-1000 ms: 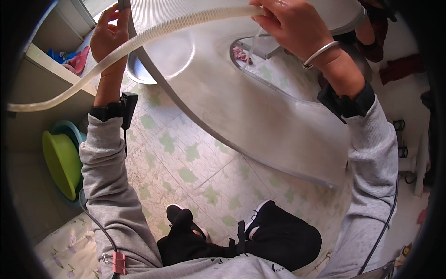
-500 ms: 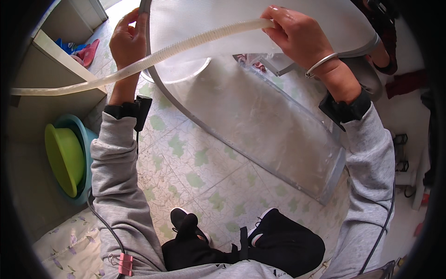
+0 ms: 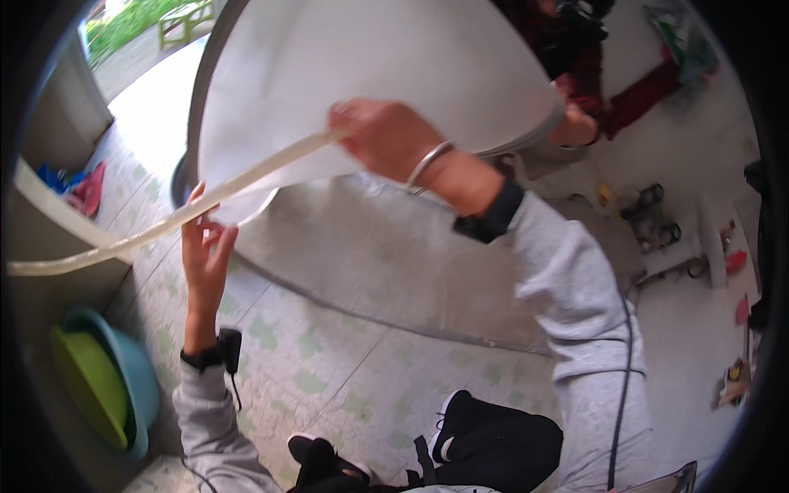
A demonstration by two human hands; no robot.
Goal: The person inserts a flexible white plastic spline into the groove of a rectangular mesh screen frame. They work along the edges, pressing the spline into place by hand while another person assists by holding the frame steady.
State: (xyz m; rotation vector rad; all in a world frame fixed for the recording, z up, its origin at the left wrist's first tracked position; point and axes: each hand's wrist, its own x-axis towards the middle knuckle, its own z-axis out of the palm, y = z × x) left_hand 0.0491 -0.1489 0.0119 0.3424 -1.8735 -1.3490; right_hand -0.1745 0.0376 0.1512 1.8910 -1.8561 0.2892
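Observation:
A pale, ribbed flexible hose (image 3: 263, 171) slants across the view from the left edge up to my right hand (image 3: 386, 138), whose fingers are closed round its end. My left hand (image 3: 207, 251) is below, its fingers spread apart behind the hose; whether they touch it I cannot tell. Beyond my hands is a large mesh screen (image 3: 279, 74) with a grey rim, standing tilted. Its lower part, or a second panel (image 3: 394, 255), stretches greyish above the floor. Another person's hand (image 3: 574, 125) is at the screen's right edge.
At the left, a green basin (image 3: 86, 382) leans inside a blue basin (image 3: 140, 378) beside a cabinet. Pink slippers (image 3: 89, 191) lie near the bright doorway. Fixtures and small items (image 3: 657, 234) line the right side. My black shoes stand on the patterned tile floor (image 3: 329, 370).
My right hand has moved left and down with the hose end. My left hand has come off the screen's rim and dropped lower, fingers spread. The view has swung right.

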